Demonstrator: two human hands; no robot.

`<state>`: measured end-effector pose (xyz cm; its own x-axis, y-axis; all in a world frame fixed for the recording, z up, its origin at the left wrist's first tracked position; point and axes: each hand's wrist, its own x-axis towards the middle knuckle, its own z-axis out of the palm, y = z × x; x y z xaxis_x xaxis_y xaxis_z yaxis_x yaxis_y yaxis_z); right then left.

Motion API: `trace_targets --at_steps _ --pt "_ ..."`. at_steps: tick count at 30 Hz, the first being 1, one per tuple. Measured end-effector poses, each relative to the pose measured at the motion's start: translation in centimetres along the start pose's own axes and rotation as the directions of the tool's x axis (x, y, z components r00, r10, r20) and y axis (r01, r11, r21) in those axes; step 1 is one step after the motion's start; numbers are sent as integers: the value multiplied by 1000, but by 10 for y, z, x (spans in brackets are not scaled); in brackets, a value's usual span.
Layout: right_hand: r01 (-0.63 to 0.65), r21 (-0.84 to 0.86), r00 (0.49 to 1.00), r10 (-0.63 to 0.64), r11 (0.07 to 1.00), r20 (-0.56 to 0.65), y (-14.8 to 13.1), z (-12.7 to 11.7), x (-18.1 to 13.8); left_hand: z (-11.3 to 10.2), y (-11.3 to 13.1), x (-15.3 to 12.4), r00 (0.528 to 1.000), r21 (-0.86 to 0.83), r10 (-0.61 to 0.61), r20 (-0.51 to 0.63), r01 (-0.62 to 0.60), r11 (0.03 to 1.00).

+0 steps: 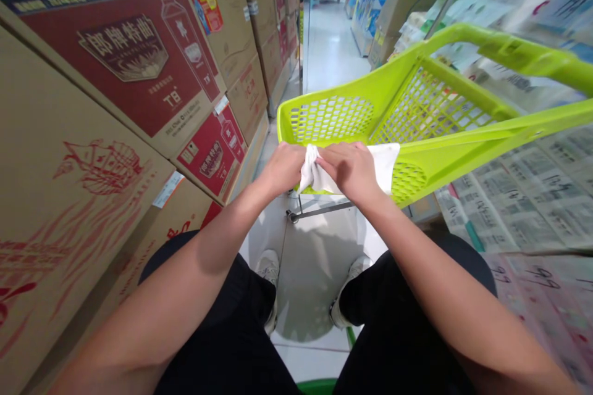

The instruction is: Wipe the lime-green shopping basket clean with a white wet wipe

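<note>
A lime-green plastic shopping basket (417, 99) on a wheeled frame stands tilted in front of me in a narrow shop aisle. A white cloth (384, 163) lies over its near rim. My left hand (282, 168) is closed on the cloth's left end. Right beside it, almost touching, my right hand (349, 170) is closed on the same cloth. Below my arms I see my black trousers and light shoes; I am seated or crouched.
Stacked brown and red cardboard cartons (139, 74) wall the left side. Packaged goods (523, 185) line the right. The white tiled floor (331, 43) of the aisle runs ahead past more cartons. The basket's long handle (523, 52) reaches up to the right.
</note>
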<state>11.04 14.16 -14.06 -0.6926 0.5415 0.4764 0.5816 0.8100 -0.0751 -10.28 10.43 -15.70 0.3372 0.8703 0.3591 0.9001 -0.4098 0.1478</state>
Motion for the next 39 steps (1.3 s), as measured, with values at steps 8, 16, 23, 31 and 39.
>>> trace_targets --at_steps 8,16,23,31,39 --pt "-24 -98 999 27 995 28 18 -10 -4 -6 -24 -5 997 104 -55 -51 60 993" --pt "-81 -56 993 76 995 -92 26 0 -12 -14 -60 -16 998 22 53 -30 -53 998" --pt "-20 -37 999 19 999 -40 63 -10 -16 -24 -28 -3 999 98 -9 34 5 995" --pt "-27 19 995 29 999 -92 114 -20 -36 -9 26 -1 992 -63 114 -46 -117 991" --pt "7 145 995 -22 989 101 79 -39 -38 4 54 10 989 -71 99 -106 -107 992"
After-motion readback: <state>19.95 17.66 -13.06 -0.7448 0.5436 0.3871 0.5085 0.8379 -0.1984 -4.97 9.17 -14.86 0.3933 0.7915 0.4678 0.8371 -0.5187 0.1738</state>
